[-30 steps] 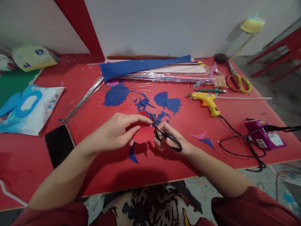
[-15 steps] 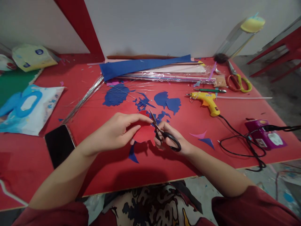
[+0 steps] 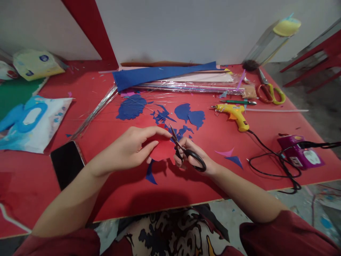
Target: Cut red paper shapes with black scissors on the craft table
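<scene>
Between the fingers and thumb of my left hand (image 3: 133,147) is a red sheet (image 3: 163,150) with a wavy cut edge, held above the table. My right hand (image 3: 195,154) grips black-handled scissors (image 3: 195,160), their blades pointing up and left along the sheet's right edge. Dark blue scraps (image 3: 161,115) lie just beyond the hands, beside a larger blue scalloped piece (image 3: 131,106) and two smaller blue petal-like pieces (image 3: 196,118). Below the red sheet rests a blue offcut (image 3: 151,176).
A yellow glue gun (image 3: 234,113) lies right, its cord near a purple box (image 3: 302,151). Yellow-and-red-handled scissors (image 3: 271,94) sit behind. Wires (image 3: 97,108), a blue sheet (image 3: 165,75) and wrapped sticks fill the back. A phone (image 3: 67,164) and wipes pack (image 3: 34,122) are left.
Hardly anything differs. My left hand and the red sheet have shifted very slightly left, while the scissors stay at the sheet's right edge.
</scene>
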Action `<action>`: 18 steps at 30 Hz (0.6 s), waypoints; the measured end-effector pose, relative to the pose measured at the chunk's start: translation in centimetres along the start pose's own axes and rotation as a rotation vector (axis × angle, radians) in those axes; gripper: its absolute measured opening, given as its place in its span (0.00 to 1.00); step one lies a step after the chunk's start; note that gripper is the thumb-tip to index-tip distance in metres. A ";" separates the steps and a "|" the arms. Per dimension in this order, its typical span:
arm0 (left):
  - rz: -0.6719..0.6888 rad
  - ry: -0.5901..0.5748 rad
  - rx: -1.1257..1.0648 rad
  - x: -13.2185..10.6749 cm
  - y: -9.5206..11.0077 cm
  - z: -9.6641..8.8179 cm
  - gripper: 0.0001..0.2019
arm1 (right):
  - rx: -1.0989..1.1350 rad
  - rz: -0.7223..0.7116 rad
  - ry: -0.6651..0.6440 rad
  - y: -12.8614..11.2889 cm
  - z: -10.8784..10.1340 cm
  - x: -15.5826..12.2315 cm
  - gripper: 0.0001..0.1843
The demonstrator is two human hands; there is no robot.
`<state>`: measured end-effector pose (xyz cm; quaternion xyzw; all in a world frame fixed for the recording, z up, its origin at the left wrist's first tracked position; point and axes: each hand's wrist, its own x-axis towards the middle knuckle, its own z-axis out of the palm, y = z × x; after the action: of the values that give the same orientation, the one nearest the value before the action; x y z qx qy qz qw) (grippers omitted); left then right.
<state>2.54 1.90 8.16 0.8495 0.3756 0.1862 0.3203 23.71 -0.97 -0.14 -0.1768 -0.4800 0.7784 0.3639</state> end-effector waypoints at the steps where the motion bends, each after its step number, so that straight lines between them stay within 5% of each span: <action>1: 0.001 -0.003 0.001 0.0 0.0 0.0 0.14 | 0.001 -0.003 -0.003 0.0 0.0 0.0 0.20; 18: 0.030 -0.018 0.004 0.1 0.0 -0.1 0.14 | 0.018 -0.018 -0.003 0.0 0.2 0.0 0.18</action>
<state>2.55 2.00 8.19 0.8573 0.3604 0.1827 0.3189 23.64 -1.10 -0.07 -0.1680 -0.4749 0.7798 0.3717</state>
